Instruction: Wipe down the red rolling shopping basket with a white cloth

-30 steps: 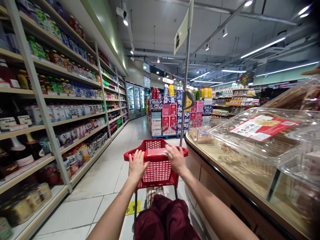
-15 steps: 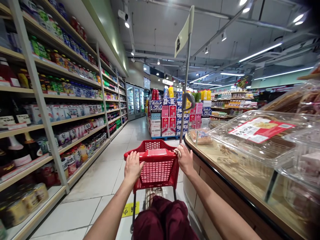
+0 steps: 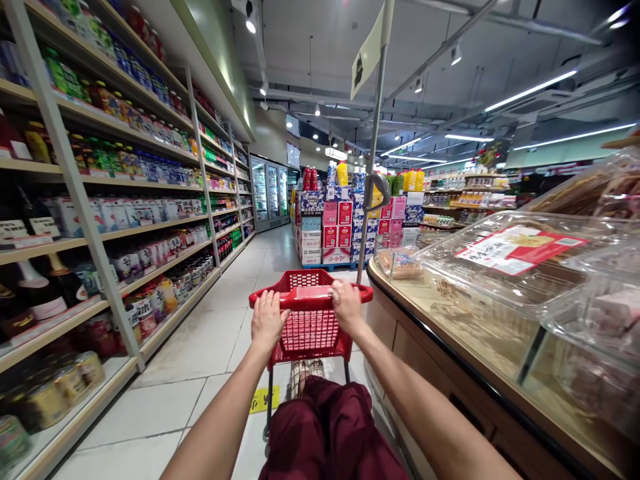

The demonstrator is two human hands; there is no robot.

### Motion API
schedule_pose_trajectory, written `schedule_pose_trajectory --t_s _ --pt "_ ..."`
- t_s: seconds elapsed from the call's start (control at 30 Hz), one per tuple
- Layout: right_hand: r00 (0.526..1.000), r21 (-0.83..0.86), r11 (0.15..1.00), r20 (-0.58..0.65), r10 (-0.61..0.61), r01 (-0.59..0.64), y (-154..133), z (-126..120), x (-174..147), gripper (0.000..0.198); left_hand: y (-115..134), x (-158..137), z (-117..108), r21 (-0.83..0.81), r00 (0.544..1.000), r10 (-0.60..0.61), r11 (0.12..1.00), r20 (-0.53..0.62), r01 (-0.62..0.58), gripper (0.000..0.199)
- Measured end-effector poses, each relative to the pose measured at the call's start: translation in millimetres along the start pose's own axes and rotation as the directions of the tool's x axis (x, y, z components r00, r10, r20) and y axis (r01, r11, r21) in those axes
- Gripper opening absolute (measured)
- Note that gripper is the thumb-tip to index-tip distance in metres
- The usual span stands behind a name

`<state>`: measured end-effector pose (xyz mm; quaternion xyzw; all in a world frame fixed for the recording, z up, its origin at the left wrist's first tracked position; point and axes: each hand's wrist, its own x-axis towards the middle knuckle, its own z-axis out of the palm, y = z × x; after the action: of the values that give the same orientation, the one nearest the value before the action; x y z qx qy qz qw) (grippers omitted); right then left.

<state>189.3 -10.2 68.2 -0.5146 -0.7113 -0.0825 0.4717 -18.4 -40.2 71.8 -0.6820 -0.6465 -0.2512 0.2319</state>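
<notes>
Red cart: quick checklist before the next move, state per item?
1. Left hand on the handle: ok, fingers lie over its left part; how firm, cannot tell.
2. Right hand on the handle: ok, fingers curled at its right part.
3. Way straight ahead of the cart: not ok, a box stack stands beyond it.
4. Gap to the counter on the right: cannot tell; the handle's right end looks near its edge.
5. Front wheels: cannot tell, hidden in this view.
</notes>
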Motion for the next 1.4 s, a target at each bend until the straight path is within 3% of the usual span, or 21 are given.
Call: schedule_pose_trajectory --t_s 0.1,0.17,0.3,0.37,0.47,0.57,0.63,0.7,0.77,0.83,0.97,1.03,1.13,1.2,1.3,1.4 --pt "0.969 0.037 0.97 0.057 -0.242 0.24 -30 18 -5 0.032 2 -1 1 -0.009 1.0 0.012 1.0 -0.021 -0.012 0.047" --pt "0.949 0.04 0.952 0.076 -0.306 0.304 -25 17 -6 0.035 2 -2 0 -0.011 1.0 0.018 1.0 -0.02 -0.018 0.046" --pt "0.999 -0.012 0.999 -0.027 -0.036 0.035 20 -8 -4 0.033 1 -3 -3 -0.004 1.0 0.016 1.0 -0.005 -0.016 0.046" --pt "0.997 -0.012 0.999 -0.065 0.043 -0.044 20 -9 -3 0.032 3 -3 -4 -0.003 1.0 0.009 1.0 -0.012 -0.009 0.046" --pt "0.993 0.026 0.993 -0.027 -0.118 0.119 -13 9 -5 0.033 7 -3 -3 0.002 1.0 0.01 1.0 -0.018 -0.01 0.046" --pt "0.95 0.051 0.95 0.042 -0.31 0.308 -29 19 -8 0.037 7 -3 -2 0.005 1.0 0.027 1.0 -0.015 -0.027 0.047" --pt "0.965 0.029 0.966 0.035 -0.258 0.257 -13 12 -8 0.039 6 -3 -2 0.004 0.999 0.031 1.0 -0.014 -0.031 0.047" --pt "0.994 0.001 0.995 -0.041 -0.097 0.098 8 2 -8 0.039 7 -3 -2 0.004 1.0 0.022 1.0 -0.011 -0.022 0.047" --pt "0.993 -0.001 1.0 -0.115 0.012 -0.012 15 0 -8 0.037 9 -4 -2 0.006 1.0 0.008 1.0 -0.01 -0.008 0.047" --pt "0.992 0.012 0.999 -0.119 -0.04 0.042 -1 8 -10 0.035 11 -5 -2 0.011 1.0 0.002 1.0 -0.006 -0.002 0.047" --pt "0.949 0.036 0.948 -0.011 -0.316 0.316 -33 22 -14 0.035 10 -6 -4 0.016 1.0 0.021 1.0 -0.002 -0.021 0.047" --pt "0.958 0.021 0.958 0.004 -0.286 0.286 -19 14 -14 0.037 8 -7 -4 0.014 0.999 0.037 0.999 0.002 -0.037 0.047" --pt "0.995 -0.017 0.998 -0.075 -0.066 0.065 17 -5 -12 0.038 7 -6 -5 0.014 0.999 0.039 0.999 0.006 -0.039 0.046" --pt "0.993 -0.017 1.0 -0.119 0.003 -0.005 21 -7 -12 0.036 9 -6 -4 0.018 1.0 0.027 0.999 0.001 -0.027 0.046" --pt "0.987 0.017 0.99 -0.084 -0.137 0.138 -14 10 -13 0.029 12 -6 -4 0.03 1.0 0.026 0.999 -0.01 -0.026 0.045" --pt "0.952 0.049 0.951 -0.035 -0.304 0.305 -39 22 -11 0.023 8 -6 -4 0.05 0.999 0.046 0.998 -0.016 -0.045 0.044"
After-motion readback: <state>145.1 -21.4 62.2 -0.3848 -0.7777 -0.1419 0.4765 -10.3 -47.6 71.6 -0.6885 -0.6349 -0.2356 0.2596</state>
